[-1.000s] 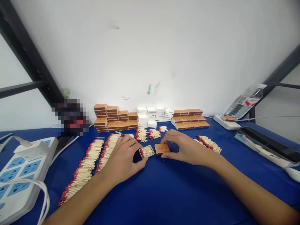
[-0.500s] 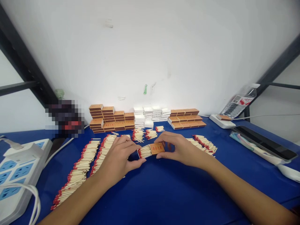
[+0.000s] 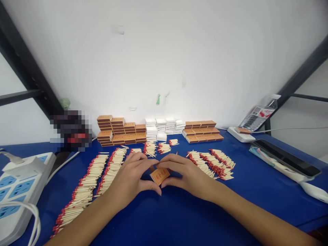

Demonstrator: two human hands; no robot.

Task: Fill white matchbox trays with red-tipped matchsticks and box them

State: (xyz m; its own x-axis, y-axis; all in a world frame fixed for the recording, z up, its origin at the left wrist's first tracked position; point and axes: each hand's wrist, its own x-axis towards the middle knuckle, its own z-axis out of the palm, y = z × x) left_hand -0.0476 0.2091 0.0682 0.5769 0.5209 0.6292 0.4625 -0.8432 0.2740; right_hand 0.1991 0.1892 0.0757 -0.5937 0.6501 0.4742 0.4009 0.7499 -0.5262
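A brown matchbox (image 3: 160, 176) with red lettering sits tilted between my two hands, its match tray pushed in out of sight. My right hand (image 3: 186, 172) grips the right end, thumb at the near edge and fingers at the far edge. Curved around the left end is my left hand (image 3: 132, 174), its index finger at the far side and its thumb by the near corner. Long rows of red-tipped matches (image 3: 85, 182) lie left of my hands. More matches (image 3: 201, 164) are spread in rows to the right, and small piles (image 3: 150, 149) lie behind.
Along the wall stand stacked brown matchboxes (image 3: 130, 128), white trays (image 3: 161, 124) and further matchboxes (image 3: 202, 131). On the left is a power strip (image 3: 15, 194) with cables. A bottle (image 3: 261, 112), a white adapter (image 3: 241, 135) and a phone (image 3: 287, 157) occupy the right side.
The matches in the half-open tray have gone inside as the box was closed. My hands have come closer together, and the box has moved slightly left and nearer, turning at an angle.
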